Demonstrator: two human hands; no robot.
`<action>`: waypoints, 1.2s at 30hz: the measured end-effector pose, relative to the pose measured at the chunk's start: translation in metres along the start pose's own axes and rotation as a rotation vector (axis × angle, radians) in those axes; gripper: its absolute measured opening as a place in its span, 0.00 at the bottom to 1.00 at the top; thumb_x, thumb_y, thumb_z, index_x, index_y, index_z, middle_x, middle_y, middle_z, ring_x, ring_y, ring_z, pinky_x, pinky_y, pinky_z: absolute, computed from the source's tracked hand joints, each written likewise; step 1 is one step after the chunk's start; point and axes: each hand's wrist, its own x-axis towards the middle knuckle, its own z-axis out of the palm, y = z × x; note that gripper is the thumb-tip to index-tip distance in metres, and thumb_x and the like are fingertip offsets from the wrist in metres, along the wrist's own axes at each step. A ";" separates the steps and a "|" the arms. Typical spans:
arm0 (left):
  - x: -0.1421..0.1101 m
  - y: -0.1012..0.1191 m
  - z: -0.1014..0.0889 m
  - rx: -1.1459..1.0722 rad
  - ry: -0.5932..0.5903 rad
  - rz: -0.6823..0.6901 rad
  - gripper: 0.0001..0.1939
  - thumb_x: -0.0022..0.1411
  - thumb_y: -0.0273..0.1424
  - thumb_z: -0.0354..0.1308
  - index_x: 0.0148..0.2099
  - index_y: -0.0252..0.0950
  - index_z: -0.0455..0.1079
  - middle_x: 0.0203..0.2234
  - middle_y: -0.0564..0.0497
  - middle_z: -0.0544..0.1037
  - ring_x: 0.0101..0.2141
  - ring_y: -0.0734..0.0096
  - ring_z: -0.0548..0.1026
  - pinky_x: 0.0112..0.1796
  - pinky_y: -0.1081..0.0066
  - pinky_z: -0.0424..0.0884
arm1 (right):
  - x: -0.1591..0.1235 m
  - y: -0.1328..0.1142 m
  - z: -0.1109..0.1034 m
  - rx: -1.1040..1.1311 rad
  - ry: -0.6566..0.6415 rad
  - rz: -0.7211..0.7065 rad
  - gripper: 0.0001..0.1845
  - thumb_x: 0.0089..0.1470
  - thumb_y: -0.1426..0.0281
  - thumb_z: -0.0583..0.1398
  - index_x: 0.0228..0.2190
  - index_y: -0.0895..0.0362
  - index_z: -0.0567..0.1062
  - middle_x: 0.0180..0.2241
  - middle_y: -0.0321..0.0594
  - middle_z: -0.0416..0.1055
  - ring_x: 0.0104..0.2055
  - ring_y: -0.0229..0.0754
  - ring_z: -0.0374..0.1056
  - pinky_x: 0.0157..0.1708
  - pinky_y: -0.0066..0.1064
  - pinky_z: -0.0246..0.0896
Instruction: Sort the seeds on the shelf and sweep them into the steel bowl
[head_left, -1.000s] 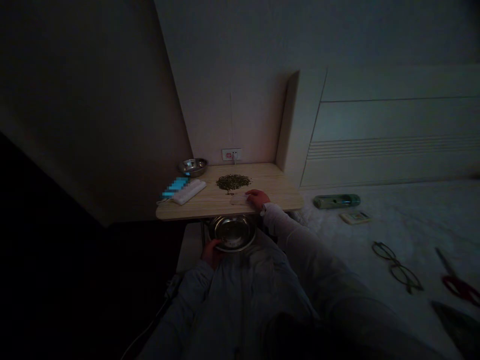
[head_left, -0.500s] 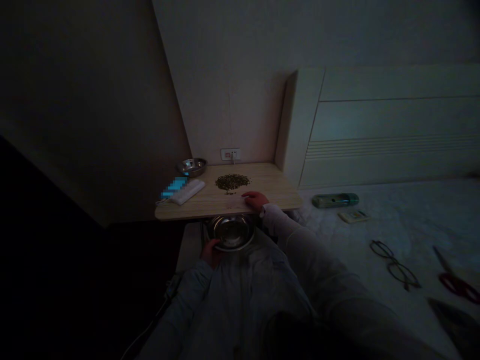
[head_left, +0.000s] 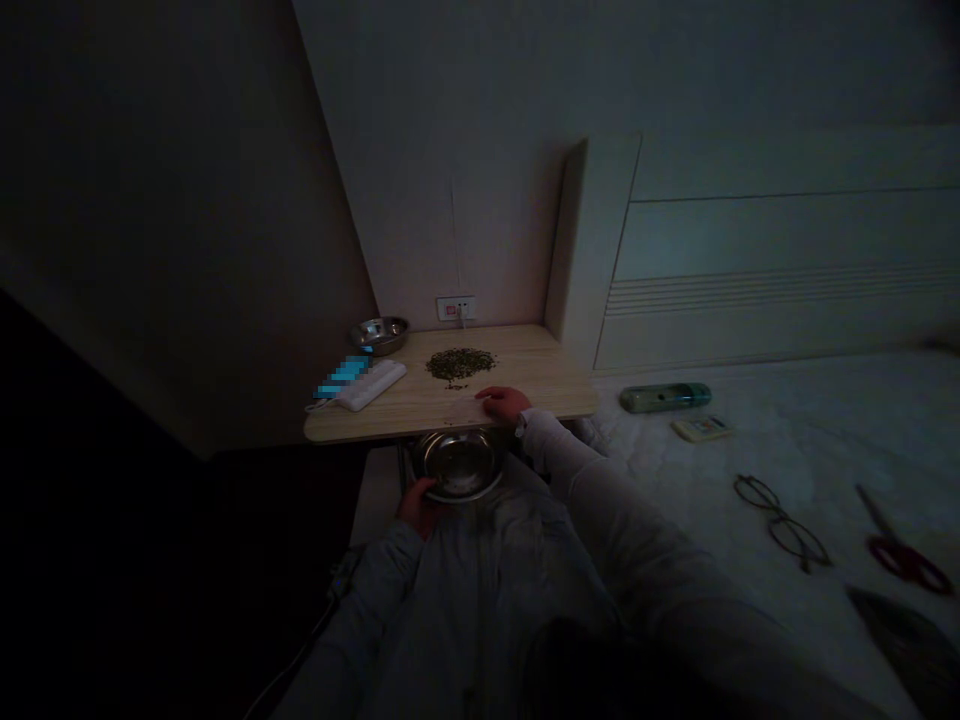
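Observation:
My left hand (head_left: 418, 507) is closed on the rim of a steel bowl (head_left: 459, 468), which sits at my lap just below the front edge of the wooden table (head_left: 547, 365). On the tabletop, my right hand (head_left: 504, 404) has its fingers closed on a thin, pale, see-through sheet (head_left: 463, 408) lying near that edge. A few dark specks show beside the sheet. Behind it spreads a pile of small greenish-brown grains (head_left: 460, 365). Dim light hides the fingertips of both hands.
A second steel bowl (head_left: 379, 335) stands at the table's back left, near a white power strip (head_left: 373, 386) and a blurred blue screen (head_left: 343, 377). On the bed at right lie a green bottle (head_left: 665, 398), a small pale box (head_left: 701, 428), eyeglasses (head_left: 781, 522) and red-handled scissors (head_left: 907, 560).
My right hand and the pale sheet have shifted slightly toward the table's front edge. My left hand keeps the bowl in the same place. The whole view has drifted a little.

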 end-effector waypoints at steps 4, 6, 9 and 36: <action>-0.003 0.001 0.001 0.008 0.006 0.002 0.08 0.45 0.18 0.49 0.24 0.33 0.66 0.16 0.52 0.73 0.19 0.71 0.70 0.21 0.71 0.67 | 0.000 0.000 0.000 0.038 -0.002 0.003 0.16 0.38 0.70 0.56 0.34 0.50 0.73 0.28 0.31 0.71 0.30 0.36 0.63 0.31 0.25 0.56; -0.005 0.002 0.002 0.008 0.006 -0.003 0.08 0.46 0.18 0.48 0.24 0.32 0.66 0.16 0.52 0.73 0.20 0.72 0.71 0.21 0.71 0.67 | 0.000 -0.001 0.000 0.062 -0.002 0.008 0.16 0.38 0.71 0.56 0.33 0.50 0.74 0.27 0.31 0.71 0.29 0.35 0.62 0.30 0.25 0.56; -0.006 0.003 0.003 0.006 0.008 -0.015 0.08 0.47 0.18 0.48 0.23 0.32 0.66 0.16 0.51 0.73 0.19 0.72 0.71 0.22 0.72 0.67 | 0.000 -0.001 0.000 0.109 0.005 0.012 0.16 0.38 0.72 0.54 0.32 0.52 0.74 0.25 0.31 0.70 0.26 0.33 0.62 0.28 0.23 0.55; 0.002 0.000 -0.003 -0.014 0.000 -0.004 0.07 0.45 0.19 0.50 0.23 0.34 0.65 0.16 0.53 0.73 0.21 0.72 0.70 0.25 0.70 0.68 | 0.005 -0.005 0.003 0.247 0.058 0.048 0.09 0.44 0.71 0.54 0.29 0.60 0.71 0.19 0.31 0.66 0.20 0.31 0.59 0.22 0.24 0.53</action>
